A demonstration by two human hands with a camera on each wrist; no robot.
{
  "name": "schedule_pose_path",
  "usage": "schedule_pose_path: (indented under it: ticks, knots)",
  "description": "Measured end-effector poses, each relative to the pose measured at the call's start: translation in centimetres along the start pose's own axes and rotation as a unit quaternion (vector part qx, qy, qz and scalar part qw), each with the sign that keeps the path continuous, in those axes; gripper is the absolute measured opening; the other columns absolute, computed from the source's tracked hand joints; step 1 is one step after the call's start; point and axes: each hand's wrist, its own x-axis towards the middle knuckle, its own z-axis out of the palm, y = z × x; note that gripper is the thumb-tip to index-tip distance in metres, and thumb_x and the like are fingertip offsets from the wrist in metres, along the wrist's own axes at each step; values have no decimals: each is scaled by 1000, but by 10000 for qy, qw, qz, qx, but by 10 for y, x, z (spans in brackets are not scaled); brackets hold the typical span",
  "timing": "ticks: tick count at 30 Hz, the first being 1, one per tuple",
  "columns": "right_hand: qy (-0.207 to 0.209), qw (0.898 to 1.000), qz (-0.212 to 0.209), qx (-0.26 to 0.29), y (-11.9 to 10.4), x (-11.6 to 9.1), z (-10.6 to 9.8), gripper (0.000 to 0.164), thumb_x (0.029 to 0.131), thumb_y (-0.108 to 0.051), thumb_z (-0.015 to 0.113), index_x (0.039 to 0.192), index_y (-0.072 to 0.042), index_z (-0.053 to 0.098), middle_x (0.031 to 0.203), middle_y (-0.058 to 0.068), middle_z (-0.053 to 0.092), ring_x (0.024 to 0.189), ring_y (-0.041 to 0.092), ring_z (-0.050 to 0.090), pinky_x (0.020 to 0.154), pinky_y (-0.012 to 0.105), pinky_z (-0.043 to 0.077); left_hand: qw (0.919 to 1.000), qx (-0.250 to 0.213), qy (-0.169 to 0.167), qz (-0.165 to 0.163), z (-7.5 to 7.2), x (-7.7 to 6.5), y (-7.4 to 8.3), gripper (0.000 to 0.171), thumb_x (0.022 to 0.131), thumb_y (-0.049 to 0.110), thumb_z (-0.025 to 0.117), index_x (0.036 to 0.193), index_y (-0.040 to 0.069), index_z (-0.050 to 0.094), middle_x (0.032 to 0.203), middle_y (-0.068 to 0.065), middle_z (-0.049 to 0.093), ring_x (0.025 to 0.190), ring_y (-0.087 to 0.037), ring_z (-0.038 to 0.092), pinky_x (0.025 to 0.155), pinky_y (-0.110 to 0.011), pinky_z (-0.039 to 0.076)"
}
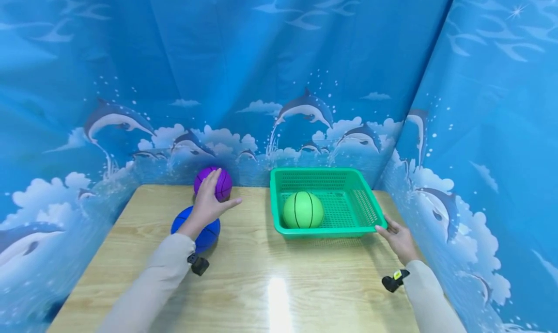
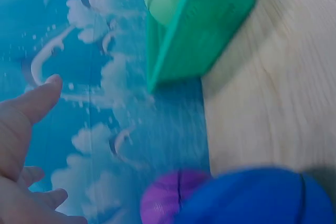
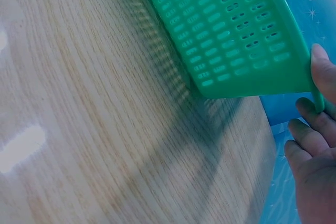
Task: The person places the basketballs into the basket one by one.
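Observation:
My left hand [image 1: 208,203] hovers above the blue ball [image 1: 208,236] and in front of the purple ball [image 1: 224,183], thumb spread out to the right. In the left wrist view a gap shows between that hand [image 2: 23,156] and both the purple ball [image 2: 165,195] and the blue ball [image 2: 257,198]. A green basket [image 1: 322,233] stands at the back right with a light green ball [image 1: 303,210] in its left part. My right hand [image 1: 398,241] pinches the basket's front right corner rim, thumb on one side and fingers beneath, as the right wrist view shows.
The wooden table [image 1: 248,275] carries the balls and basket. A blue curtain [image 1: 244,81] printed with dolphins hangs right behind the table's back edge and along both sides. The purple ball sits close to the back curtain.

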Motion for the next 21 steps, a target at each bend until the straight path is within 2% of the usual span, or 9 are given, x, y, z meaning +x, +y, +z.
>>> schedule_pose_path:
  ticks: [5, 11, 18, 21]
  knots:
    - [-33, 10000, 37, 51, 2, 1, -1, 78, 94, -40, 58, 153, -7, 18, 155, 24, 19, 138, 42, 29, 108, 50, 33, 9996, 182, 106, -173, -17, -16, -27, 104, 79, 38, 78, 154, 6, 13, 157, -25, 12, 143, -46, 9, 109, -67, 20]
    - [-54, 9999, 22, 131, 2, 1, -2, 78, 95, -38, 58, 153, -6, 17, 155, 24, 17, 139, 42, 27, 108, 51, 33, 9974, 278, -91, -654, -30, -38, -53, 107, 81, 41, 75, 154, 4, 6, 157, -26, 5, 142, -49, 6, 107, -71, 17]
    - [-22, 9998, 42, 177, 3, 1, -3, 78, 95, -39, 58, 152, -5, 17, 156, 23, 17, 139, 40, 26, 107, 49, 34, 9972, 319, -233, -642, -28, -55, -80, 114, 77, 47, 77, 154, 4, 4, 157, -28, 4, 140, -52, 6, 104, -74, 17]
    - [-40, 9998, 46, 169, 3, 1, -2, 78, 95, -39, 58, 152, -5, 17, 155, 24, 17, 139, 41, 27, 108, 50, 34, 9961, 151, -301, -820, -26, -62, -89, 116, 76, 47, 78, 154, 3, 4, 156, -30, 6, 139, -54, 9, 104, -73, 19]
